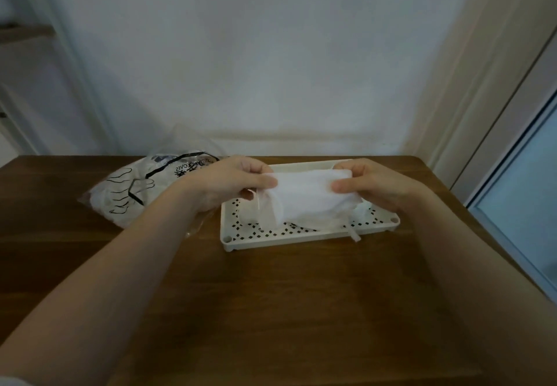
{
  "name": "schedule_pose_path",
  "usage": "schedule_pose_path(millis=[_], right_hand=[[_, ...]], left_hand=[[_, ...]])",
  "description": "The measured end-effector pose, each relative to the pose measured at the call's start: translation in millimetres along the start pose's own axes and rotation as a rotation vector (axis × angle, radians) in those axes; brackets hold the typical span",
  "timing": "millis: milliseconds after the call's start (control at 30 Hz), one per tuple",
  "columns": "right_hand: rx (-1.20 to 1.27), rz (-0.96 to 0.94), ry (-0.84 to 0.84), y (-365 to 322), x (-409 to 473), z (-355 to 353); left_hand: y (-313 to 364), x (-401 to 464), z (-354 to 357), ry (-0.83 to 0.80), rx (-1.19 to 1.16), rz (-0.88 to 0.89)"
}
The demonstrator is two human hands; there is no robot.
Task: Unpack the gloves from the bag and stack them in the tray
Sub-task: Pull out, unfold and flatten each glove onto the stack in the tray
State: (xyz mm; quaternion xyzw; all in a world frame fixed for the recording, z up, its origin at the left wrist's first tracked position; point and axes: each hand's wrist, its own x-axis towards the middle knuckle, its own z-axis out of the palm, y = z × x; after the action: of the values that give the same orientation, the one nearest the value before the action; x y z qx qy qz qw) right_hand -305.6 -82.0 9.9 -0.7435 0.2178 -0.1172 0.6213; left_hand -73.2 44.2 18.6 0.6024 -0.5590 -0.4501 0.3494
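Note:
A thin white glove hangs between both hands just above the cream perforated tray. My left hand pinches its left end between thumb and fingers. My right hand pinches the right end the same way. More white gloves lie in the tray under the held one, with a strip trailing over the tray's front rim. The clear plastic bag with black printing lies left of the tray, still bulging with white gloves.
Everything sits on a brown wooden table pushed against a white wall. A glass door frame runs down the right side. The table's near half holds only my forearms.

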Motion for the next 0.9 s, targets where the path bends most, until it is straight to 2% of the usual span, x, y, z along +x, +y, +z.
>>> schedule_pose_path(millis=[133,200,267,333,400,467,600,667,767,833,900], right_hand=[[0.056,-0.002,-0.018,-7,-8,-22],[0.060,0.011,0.039,-14,-8,-31],[-0.117,0.093,0.142,-13,1,-37],[-0.459,0.219,0.166,-5,15,-37],[-0.670,0.329,0.182,7,29,-34],[-0.698,0.351,0.250,18,41,-31],[-0.821,0.280,0.392,24,55,-27],[-0.881,0.288,0.461,25,61,-24],[-1.223,0.325,0.533,27,64,-9],[-1.368,0.132,0.531,27,63,9],[-1.326,-0.089,0.403,26,61,28]], left_hand=[[1,14,14,0.038,-0.374,0.025],[1,21,19,0.072,-0.462,0.001],[-2,29,20,0.182,-0.462,-0.067],[-9,37,20,0.315,-0.389,-0.158],[-19,43,19,0.389,-0.273,-0.228],[-26,48,20,0.413,-0.180,-0.236],[-28,56,20,0.473,-0.027,-0.184],[-26,60,22,0.477,0.018,-0.219],[-26,62,24,0.428,0.159,-0.236],[-29,63,25,0.393,0.272,-0.210],[-32,63,26,0.368,0.304,-0.231]])
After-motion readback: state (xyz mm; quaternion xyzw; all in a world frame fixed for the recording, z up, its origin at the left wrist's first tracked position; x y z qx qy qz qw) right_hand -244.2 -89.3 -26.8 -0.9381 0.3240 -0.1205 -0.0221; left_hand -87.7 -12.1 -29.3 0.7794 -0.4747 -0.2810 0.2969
